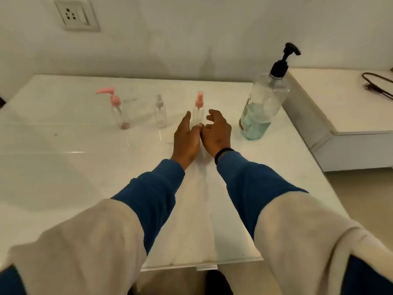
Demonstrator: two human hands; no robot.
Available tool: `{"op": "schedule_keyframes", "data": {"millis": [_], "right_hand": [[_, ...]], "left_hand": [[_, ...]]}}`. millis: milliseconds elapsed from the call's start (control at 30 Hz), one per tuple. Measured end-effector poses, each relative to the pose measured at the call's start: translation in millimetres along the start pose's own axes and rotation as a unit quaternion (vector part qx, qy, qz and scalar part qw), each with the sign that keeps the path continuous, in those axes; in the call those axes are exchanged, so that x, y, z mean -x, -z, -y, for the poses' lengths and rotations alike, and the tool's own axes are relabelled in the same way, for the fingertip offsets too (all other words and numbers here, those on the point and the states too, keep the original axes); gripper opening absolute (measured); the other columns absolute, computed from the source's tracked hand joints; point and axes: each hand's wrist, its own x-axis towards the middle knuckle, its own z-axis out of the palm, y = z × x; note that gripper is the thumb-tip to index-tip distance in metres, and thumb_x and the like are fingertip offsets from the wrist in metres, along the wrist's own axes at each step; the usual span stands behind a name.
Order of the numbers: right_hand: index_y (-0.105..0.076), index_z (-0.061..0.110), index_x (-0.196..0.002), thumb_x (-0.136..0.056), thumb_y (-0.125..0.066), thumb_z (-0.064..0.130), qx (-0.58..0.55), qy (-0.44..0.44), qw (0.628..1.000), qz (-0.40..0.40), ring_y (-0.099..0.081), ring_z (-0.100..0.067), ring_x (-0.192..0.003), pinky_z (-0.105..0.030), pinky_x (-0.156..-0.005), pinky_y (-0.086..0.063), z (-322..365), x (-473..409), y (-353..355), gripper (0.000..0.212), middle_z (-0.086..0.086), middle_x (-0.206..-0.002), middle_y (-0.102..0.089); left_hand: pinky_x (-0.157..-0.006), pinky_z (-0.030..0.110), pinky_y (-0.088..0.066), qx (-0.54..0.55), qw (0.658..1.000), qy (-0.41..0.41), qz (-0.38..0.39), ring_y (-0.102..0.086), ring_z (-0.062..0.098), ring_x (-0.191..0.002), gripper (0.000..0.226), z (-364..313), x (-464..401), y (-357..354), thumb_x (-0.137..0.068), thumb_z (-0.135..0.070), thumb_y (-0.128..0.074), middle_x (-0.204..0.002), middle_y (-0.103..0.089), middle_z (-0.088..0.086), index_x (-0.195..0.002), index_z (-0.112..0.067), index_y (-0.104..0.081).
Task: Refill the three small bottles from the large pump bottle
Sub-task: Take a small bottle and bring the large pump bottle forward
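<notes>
Three small clear bottles stand in a row on the white table (63, 150): one with a pink pump (120, 116) at the left, one with a clear spray top (160, 116) in the middle, and one with a pink spray top (199, 105) at the right. The large pump bottle (263, 103) has a black pump and is about a third full of blue-green liquid; it stands right of them. My left hand (186, 139) and right hand (218, 130) flank the base of the pink spray bottle with fingers loosely spread. Neither hand plainly grips it.
A raised white ledge (340, 107) adjoins the table at the right, with a black cable (376, 81) on it. A wall socket (74, 14) sits at the upper left. The table's front edge is close to my body.
</notes>
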Motion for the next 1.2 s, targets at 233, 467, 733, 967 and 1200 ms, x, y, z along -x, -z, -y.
{"op": "schedule_keyframes", "data": {"millis": [233, 467, 733, 967, 1200], "right_hand": [[-0.050, 0.013, -0.144, -0.097, -0.058, 0.007, 0.017, 0.013, 1.000, -0.009, -0.065, -0.021, -0.108, -0.029, -0.097, -0.051, 0.1, -11.6, -7.8, 0.048, -0.005, -0.135, -0.060], [-0.061, 0.013, -0.124, -0.097, -0.060, 0.010, 0.032, 0.007, 0.999, -0.017, -0.066, -0.023, -0.100, -0.033, -0.095, -0.054, 3.9, -2.0, -10.3, 0.027, 0.006, -0.108, -0.058], [-0.062, 0.015, -0.125, -0.091, -0.075, 0.022, 0.074, 0.036, 0.994, 0.069, -0.065, -0.019, -0.093, -0.027, -0.085, -0.052, 14.2, 67.8, -12.2, 0.038, 0.000, -0.104, -0.064], [-0.068, 0.015, -0.110, -0.086, -0.080, 0.024, 0.118, 0.036, 0.984, 0.130, -0.063, -0.017, -0.087, -0.020, -0.078, -0.045, 24.3, 145.0, -27.7, 0.028, 0.000, -0.098, -0.067], [-0.067, 0.012, -0.109, -0.091, -0.072, 0.017, 0.103, 0.024, 0.987, 0.118, -0.064, -0.021, -0.092, -0.025, -0.085, -0.050, 34.4, 183.6, -49.9, 0.019, -0.002, -0.104, -0.067]], "left_hand": [[-0.106, 0.018, -0.039, -0.004, 1.000, -0.020, -0.004, -0.050, 0.012, -0.134, 0.050, 1.2, -14.3, -1.1, -0.102, -0.013, -0.044, -0.150, -0.049, -0.004, -0.152, -0.020, -0.041], [-0.088, 0.010, -0.046, -0.046, 0.998, -0.035, -0.007, -0.061, 0.014, -0.115, 0.038, -2.1, -5.9, 8.8, -0.101, -0.014, -0.047, -0.127, -0.065, -0.005, -0.137, -0.018, -0.058], [-0.085, 0.016, -0.044, -0.135, 0.990, -0.012, -0.044, -0.064, 0.014, -0.111, 0.034, -2.8, 61.0, 77.6, -0.091, -0.023, -0.071, -0.118, -0.069, -0.002, -0.123, -0.013, -0.065], [-0.089, 0.028, -0.054, -0.159, 0.986, 0.035, -0.027, -0.066, 0.013, -0.101, 0.037, 3.5, 132.7, 130.4, -0.082, -0.023, -0.082, -0.108, -0.071, -0.002, -0.115, -0.015, -0.066], [-0.093, 0.028, -0.050, -0.147, 0.985, 0.065, -0.066, -0.064, 0.015, -0.107, 0.037, 10.9, 158.5, 149.5, -0.085, -0.015, -0.077, -0.117, -0.069, 0.000, -0.119, -0.015, -0.063]]}}
